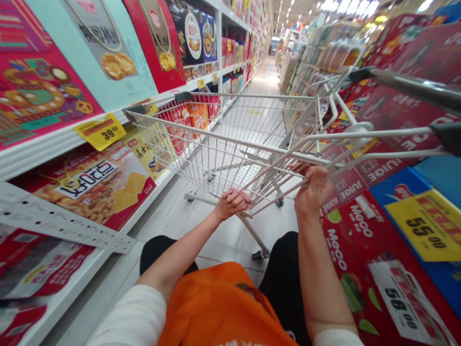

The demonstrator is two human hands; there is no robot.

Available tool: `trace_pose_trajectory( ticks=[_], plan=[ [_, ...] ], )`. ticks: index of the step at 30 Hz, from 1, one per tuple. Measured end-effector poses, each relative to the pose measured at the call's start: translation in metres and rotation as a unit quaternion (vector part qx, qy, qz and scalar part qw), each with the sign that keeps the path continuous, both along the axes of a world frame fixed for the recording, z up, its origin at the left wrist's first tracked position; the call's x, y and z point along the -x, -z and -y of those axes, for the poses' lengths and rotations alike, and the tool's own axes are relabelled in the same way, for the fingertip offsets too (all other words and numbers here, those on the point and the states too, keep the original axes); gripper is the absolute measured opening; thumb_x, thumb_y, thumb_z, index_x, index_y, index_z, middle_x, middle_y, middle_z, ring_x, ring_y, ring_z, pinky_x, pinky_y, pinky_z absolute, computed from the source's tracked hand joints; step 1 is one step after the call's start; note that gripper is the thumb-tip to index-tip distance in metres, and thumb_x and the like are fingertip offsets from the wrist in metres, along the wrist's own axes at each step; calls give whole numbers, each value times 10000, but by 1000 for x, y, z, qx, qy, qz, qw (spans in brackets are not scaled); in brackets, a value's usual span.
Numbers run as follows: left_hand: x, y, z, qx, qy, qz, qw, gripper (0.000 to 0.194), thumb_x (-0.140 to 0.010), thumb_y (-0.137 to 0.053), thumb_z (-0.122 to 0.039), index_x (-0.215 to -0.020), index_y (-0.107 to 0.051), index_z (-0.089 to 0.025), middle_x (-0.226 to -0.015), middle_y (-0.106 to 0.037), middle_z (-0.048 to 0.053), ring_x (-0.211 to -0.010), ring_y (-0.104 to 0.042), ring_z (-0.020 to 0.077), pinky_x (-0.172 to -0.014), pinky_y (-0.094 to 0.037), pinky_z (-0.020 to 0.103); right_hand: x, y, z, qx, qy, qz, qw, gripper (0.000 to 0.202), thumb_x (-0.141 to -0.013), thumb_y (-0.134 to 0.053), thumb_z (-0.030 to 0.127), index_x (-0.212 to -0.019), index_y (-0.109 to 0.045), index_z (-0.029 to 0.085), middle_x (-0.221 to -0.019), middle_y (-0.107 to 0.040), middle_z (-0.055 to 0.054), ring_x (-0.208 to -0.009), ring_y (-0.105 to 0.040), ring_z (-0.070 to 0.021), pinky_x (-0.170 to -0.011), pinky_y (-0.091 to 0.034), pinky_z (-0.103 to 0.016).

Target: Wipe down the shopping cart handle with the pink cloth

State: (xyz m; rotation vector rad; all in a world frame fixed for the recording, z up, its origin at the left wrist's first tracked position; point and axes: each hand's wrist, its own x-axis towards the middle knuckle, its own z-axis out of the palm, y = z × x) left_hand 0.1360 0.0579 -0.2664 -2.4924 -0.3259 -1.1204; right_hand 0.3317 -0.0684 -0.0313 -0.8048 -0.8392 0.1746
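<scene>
Left hand [234, 202] low on cart [252, 146]

Bright overhead light (blurry edges).

The left hand [233, 203] grips a shopping cart [223, 138] low on its near side; the right hand [314, 188] holds it higher, farther right. Snack boxes [104, 185] line white shelves [54, 149] at left; red Meco cartons [345, 240] stand near right.

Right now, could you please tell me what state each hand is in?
Left hand: closed, holding the shopping cart low on its wire side.
Right hand: closed, holding the same cart, higher up.
</scene>
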Motion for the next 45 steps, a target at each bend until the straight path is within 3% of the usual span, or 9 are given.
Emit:
trace_pose_trajectory(
  ticks=[6, 12, 15, 20, 23, 31, 39, 41, 45],
  plan=[
    [42, 22, 10, 87, -66, -41, 993, 285, -890, -688, -174, -1128, -647, -326, -1147, -685, 9, -1200, -566, 167, -1088, -404, 379, 3, -1, 1, 16, 4, 5, 1000, 472, -849, -600, 664, -678, -500, 236, -731, -680, 11, -746, -708, -187, -781, -584, -410],
    [-4, 2, 22, 50, -46, 76, 995, 260, -884, -718, -213, -1065, -684, -397, -1046, -646, 14, -1177, -548, 194, -1086, -404, 414, 7, -4, 2, 0, -3, -8, 1000, 478, -830, -638, 661, -667, -522, 227, -713, -691, 13, -722, -695, -178, -771, -560, -386],
    [-29, 4, 32, 44, -20, 75, 996, 251, -862, -752, -257, -1050, -682, -408, -1002, -632, 9, -1136, -547, 196, -1071, -415, 424, 6, -4, 4, 2, -6, -7, 1000, 478, -835, -631, 661, -668, -519, 228, -694, -686, 16, -724, -694, -180, -777, -551, -384],
    [-11, 20, 44, 50, 4, 50, 997, 273, -864, -721, -174, -1060, -668, -356, -1046, -647, 2, -1117, -542, 175, -1023, -441, 376, 3, -4, 7, 14, -10, 7, 1000, 473, -860, -610, 645, -665, -509, 227, -689, -679, 17, -746, -694, -179, -782, -545, -373],
    [-1, 16, 41, 51, -14, 60, 997, 269, -855, -730, -176, -1040, -678, -363, -1048, -634, 4, -1115, -545, 178, -1030, -429, 382, 3, -5, 8, 17, -3, 17, 1000, 478, -859, -600, 656, -665, -504, 230, -691, -675, 15, -738, -689, -179, -755, -551, -366],
    [-38, -57, 21, 73, -81, 169, 980, 129, -869, -735, -275, -961, -669, -337, -983, -564, 37, -1178, -527, 258, -1039, -459, 526, 3, -3, 9, 19, 21, 39, 999, 460, -883, -573, 639, -675, -506, 234, -724, -693, 4, -740, -694, -179, -790, -556, -384],
    [-21, -80, 37, 97, -51, 151, 982, 117, -926, -629, -187, -974, -681, -279, -1006, -607, 54, -1074, -589, 213, -953, -539, 442, 0, -2, 6, 20, 40, 56, 997, 459, -892, -574, 617, -667, -525, 220, -708, -720, -10, -711, -705, -178, -763, -560, -362],
    [-27, -102, 36, 98, -42, 170, 980, 122, -919, -642, -188, -973, -680, -291, -1060, -603, 53, -1144, -566, 229, -995, -512, 463, 1, -1, 5, 16, 46, 56, 997, 458, -895, -571, 614, -669, -541, 216, -708, -726, -14, -708, -706, -177, -751, -561, -354],
    [-47, -170, 34, 63, -3, 148, 987, 216, -879, -716, -231, -1027, -646, -373, -1167, -586, 13, -1244, -531, 224, -1074, -458, 476, 0, 0, 7, 12, 53, 61, 997, 447, -903, -569, 598, -682, -573, 210, -734, -738, -19, -717, -717, -174, -735, -565, -336]
  ],
)
